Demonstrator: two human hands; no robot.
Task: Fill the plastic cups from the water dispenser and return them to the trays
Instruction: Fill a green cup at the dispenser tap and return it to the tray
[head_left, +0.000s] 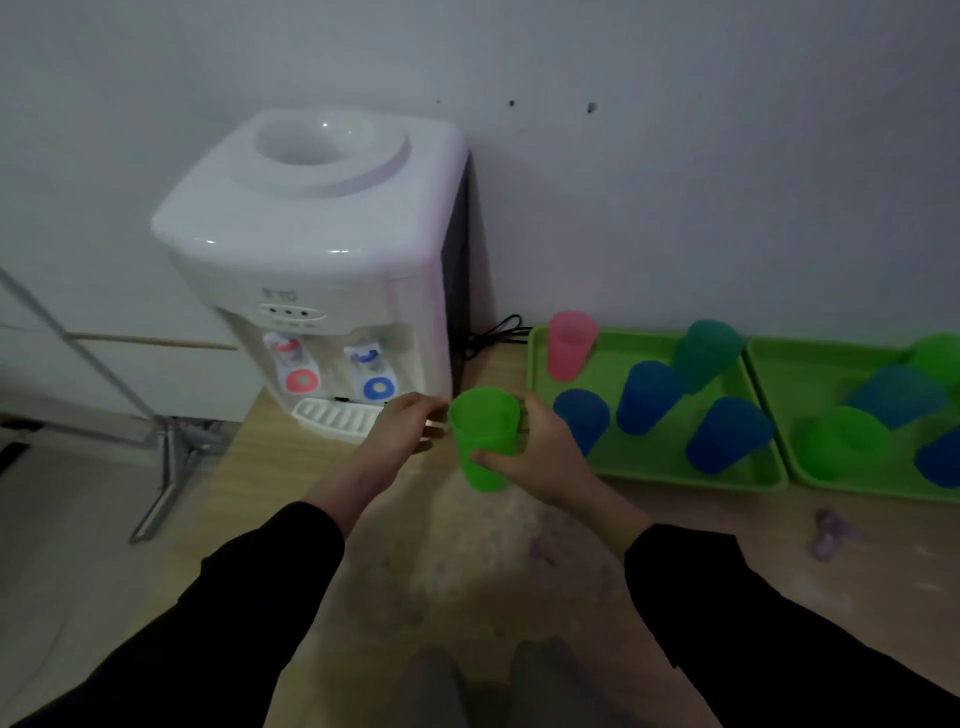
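— Where's the cup?

— Centre of the frame, a bit below the middle. A green plastic cup (483, 436), translucent, tapering from a wide rim to a narrower base, mouth up and roughly upright. It's in the air over the wooden tabletop (291, 467), between the water dispenser (322, 249) and the near tray (649, 470).

— Who has it?

— The right hand (535, 452) grasps it: thumb across the front wall, fingers wrapped round the back. The left hand (405, 426) is just beside the cup's left wall, fingers loosely bent. I can't tell whether it touches or grips.

— Any water in it?

— The picture is too dim to say.

— And the dispenser?

— White, in the upper left of the frame, with a red tap (301, 379) and a blue tap (379, 387) above a white drip grille (337, 418). The cup is just right of the grille, not under either tap.

— The other cups?

— On the near tray, right of centre: a pink cup (570, 351), a teal cup (706, 353) and three blue cups (649, 395). A second green tray (774, 374) at the right edge holds more green and blue ones.
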